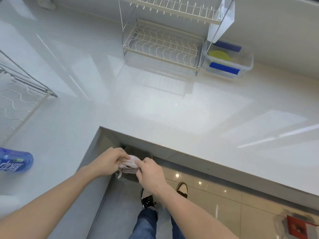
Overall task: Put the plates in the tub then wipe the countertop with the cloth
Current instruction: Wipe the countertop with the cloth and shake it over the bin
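Note:
A small pale cloth point(131, 163) is bunched between both my hands, held in the air below the inner corner of the white L-shaped countertop point(172, 114). My left hand point(108, 162) grips its left side and my right hand point(149, 171) pinches its right side. A clear plastic tub point(245, 66) with blue clip handles stands at the back right of the counter. A yellow-green plate point(219, 56) lies inside the tub.
A two-tier wire dish rack point(164, 42) stands at the back, just left of the tub. Another wire rack point(19, 94) sits at the left edge. A blue plastic bottle point(14, 162) lies on the left counter arm. The floor and my shoes show below.

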